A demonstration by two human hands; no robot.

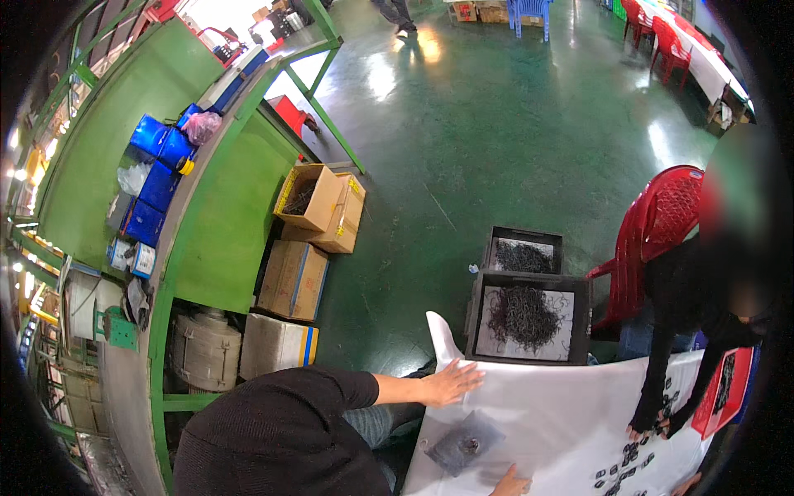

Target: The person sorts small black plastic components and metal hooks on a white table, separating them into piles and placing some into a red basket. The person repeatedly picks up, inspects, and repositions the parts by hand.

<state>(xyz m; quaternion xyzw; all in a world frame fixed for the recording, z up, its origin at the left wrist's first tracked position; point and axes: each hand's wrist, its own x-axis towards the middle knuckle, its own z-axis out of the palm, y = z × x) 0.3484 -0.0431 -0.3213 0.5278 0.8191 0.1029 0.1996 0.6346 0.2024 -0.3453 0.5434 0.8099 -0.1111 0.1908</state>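
Observation:
My left hand (451,384) lies flat with fingers spread on the white tabletop (546,397), near its far left corner. It holds nothing. My right hand (511,481) shows only in part at the lower edge, fingers apart over the white surface and nothing visible in them. Between the two hands lies a greyish see-through plastic bag (465,444), flat, with a small dark spot at its middle. Neither hand touches it. Several small black pieces (624,467) are scattered on the table farther right; their kind is too small to tell.
A co-worker's hands (649,431) reach among the black pieces, beside a red tray (728,393). Dark bins (529,318) holding tangled black parts stand past the table's far edge. Cardboard boxes (294,277) and a green shelf (178,281) are left; a red chair (653,223) stands right.

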